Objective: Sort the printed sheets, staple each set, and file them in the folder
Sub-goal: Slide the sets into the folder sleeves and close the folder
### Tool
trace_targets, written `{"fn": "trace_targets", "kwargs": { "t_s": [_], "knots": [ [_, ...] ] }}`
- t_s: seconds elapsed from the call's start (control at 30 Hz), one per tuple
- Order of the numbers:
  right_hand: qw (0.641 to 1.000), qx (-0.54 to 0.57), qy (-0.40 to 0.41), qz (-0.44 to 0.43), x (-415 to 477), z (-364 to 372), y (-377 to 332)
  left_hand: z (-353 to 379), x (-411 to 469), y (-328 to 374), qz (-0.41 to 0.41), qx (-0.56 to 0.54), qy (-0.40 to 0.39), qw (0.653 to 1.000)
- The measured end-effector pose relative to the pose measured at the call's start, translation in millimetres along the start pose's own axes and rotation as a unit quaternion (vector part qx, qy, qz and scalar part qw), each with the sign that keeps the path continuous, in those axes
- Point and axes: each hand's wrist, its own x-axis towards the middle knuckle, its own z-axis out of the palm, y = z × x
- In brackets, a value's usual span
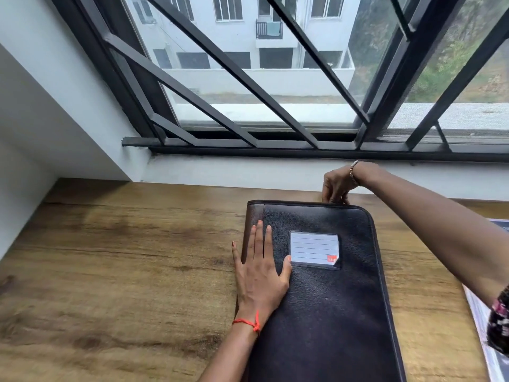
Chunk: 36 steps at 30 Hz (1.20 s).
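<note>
While left hand (260, 277) presses, right hand (337, 187) pinches folder (330, 299).

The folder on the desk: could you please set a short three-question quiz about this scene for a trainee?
1. True or false: the folder lies open on the desk.
2. The right hand pinches the folder's far edge; the left hand: A lies flat on the cover, B holds a stapler?
3. Fill in: the printed sheets lie to the folder's ___.
Key: 1 false; 2 A; 3 right.
</note>
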Motion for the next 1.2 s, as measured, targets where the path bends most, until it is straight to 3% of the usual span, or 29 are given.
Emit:
{"fn": "trace_targets", "kwargs": {
  "t_s": [0.4, 0.73, 0.9, 1.2],
  "knots": [
    [0.981, 0.146, 0.115, -0.055, -29, 21, 54, -2, -1, 0, -0.001, 0.012, -0.006, 1.000],
    [0.929, 0.293, 0.205, -0.094, -45, 55, 93, -2, -1, 1, -0.001, 0.010, -0.011, 1.000],
    [0.879, 0.373, 0.279, -0.106, -65, 90, 84, -2, -1, 0, -0.003, 0.007, -0.015, 1.000],
    [0.719, 0.498, 0.481, -0.062, -60, 169, 79, -6, 0, 1, -0.007, 0.004, -0.029, 1.000]
  ]
}}
